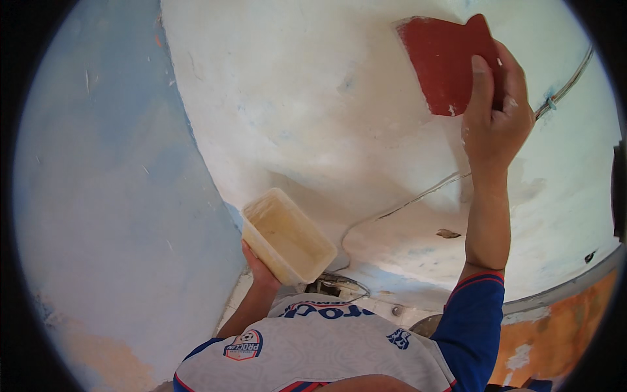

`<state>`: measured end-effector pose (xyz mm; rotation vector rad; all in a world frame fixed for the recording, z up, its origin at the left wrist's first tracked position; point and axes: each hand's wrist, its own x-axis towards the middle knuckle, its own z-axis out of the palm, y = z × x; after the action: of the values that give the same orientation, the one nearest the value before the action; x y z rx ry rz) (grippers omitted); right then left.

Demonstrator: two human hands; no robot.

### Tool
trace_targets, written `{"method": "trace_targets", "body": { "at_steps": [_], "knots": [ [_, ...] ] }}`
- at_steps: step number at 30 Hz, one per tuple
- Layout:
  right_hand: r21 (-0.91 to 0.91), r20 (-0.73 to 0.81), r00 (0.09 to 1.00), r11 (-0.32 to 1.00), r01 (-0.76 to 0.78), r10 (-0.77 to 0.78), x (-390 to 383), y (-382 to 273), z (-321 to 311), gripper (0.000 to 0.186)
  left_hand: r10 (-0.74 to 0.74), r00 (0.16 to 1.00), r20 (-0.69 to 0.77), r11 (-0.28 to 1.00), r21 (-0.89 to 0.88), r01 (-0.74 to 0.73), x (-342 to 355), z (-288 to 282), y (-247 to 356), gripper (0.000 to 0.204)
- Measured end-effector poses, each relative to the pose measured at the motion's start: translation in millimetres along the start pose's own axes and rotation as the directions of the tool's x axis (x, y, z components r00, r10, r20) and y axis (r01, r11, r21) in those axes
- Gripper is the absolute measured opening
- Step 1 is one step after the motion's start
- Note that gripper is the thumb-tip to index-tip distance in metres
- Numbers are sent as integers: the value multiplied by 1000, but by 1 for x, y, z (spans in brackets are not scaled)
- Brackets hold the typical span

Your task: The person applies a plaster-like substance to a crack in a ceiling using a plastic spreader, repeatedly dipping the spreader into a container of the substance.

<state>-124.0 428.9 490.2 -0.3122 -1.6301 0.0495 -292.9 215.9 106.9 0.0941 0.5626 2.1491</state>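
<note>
My right hand (496,111) grips a flat red putty spreader (444,62), thumb on its near face and fingers behind it. White smears mark the spreader's left edge and lower corner, and that left edge lies close to the whitish wall (313,85); whether it touches I cannot tell. Low in front of my chest, my left hand (260,264) holds a rectangular plastic tub (290,235) from beneath its left side. The tub is tilted so its inside shows, with pale residue on its walls and bottom. Most of the left fingers are hidden under it.
A bluish wall (111,196) meets the whitish one at a corner on the left. A thin cable (424,193) runs across the whitish wall, and a thicker cable (565,88) hangs at the right. A small brown hole or chip (448,233) shows below. Orange surface (555,326) lies at lower right.
</note>
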Motion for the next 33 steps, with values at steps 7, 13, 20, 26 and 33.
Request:
{"method": "trace_targets", "body": {
  "at_steps": [7,13,20,26,33],
  "knots": [
    [-270,188,968,938,215,-168,-5,-5,3,28,11,999,50,1000,-12,-11,-4,-10,0,81],
    [-182,450,829,875,449,-332,-31,2,14,26,-32,996,83,997,-71,38,-10,-14,-3,81],
    [-127,90,987,981,144,-134,-22,3,8,28,-34,997,65,998,-43,37,-12,-11,-1,81],
    [-190,184,970,963,193,-158,-9,2,7,23,-52,998,-37,999,7,52,-11,-4,7,80],
    [-167,427,804,837,521,-415,-34,1,14,24,-75,988,134,995,-53,83,1,-18,6,79]
  ]
}}
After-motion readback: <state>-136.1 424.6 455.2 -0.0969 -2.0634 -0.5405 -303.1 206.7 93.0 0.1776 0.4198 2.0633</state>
